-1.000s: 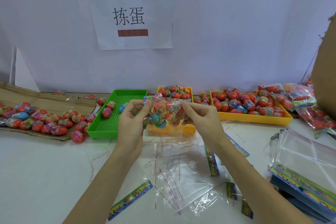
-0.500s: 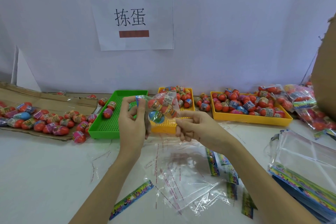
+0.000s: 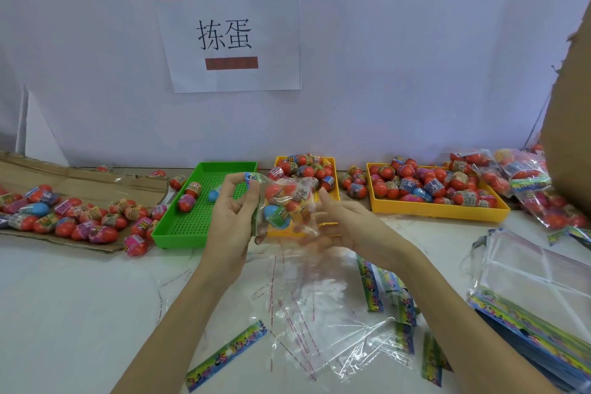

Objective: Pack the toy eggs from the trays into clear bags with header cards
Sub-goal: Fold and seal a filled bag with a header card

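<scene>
A clear bag of toy eggs (image 3: 286, 201) hangs above the table, between my hands. My left hand (image 3: 232, 217) pinches its header-card end with thumb and fingers. My right hand (image 3: 339, 224) is blurred, palm up beside and under the bag, fingers spread; whether it touches the bag I cannot tell. Behind stand a green tray (image 3: 179, 227) with a few eggs, a small yellow tray (image 3: 334, 166) heaped with eggs, and a wide yellow tray (image 3: 441, 209) full of eggs.
Loose eggs (image 3: 80, 217) lie on flattened cardboard (image 3: 80, 179) at the left. Empty clear bags and header strips (image 3: 323, 323) litter the table in front. A stack of unused bags (image 3: 537, 291) sits at the right, filled bags (image 3: 527, 182) behind it, a cardboard box wall (image 3: 569, 125) far right.
The bag turned from flat between both hands to hanging from my left hand. My right hand let go of its top edge and dropped lower, opening beside the bag.
</scene>
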